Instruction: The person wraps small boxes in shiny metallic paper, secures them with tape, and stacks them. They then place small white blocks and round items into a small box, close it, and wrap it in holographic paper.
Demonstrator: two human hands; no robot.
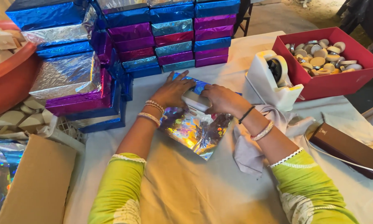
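Box stacks (124,41) block ahead; tape dispenser (271,81) blocks rt.

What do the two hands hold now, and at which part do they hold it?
Both hands press a small white box lying on a holographic foil sheet. The left hand covers its far left end; the right hand grips its right end.

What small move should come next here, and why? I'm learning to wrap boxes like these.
Probably fold the loose near flap of the holographic foil sheet up over the small white box. Both the left hand and the right hand press on the box, the far edge looks tucked, and the near foil lies flat on the cloth-covered table.
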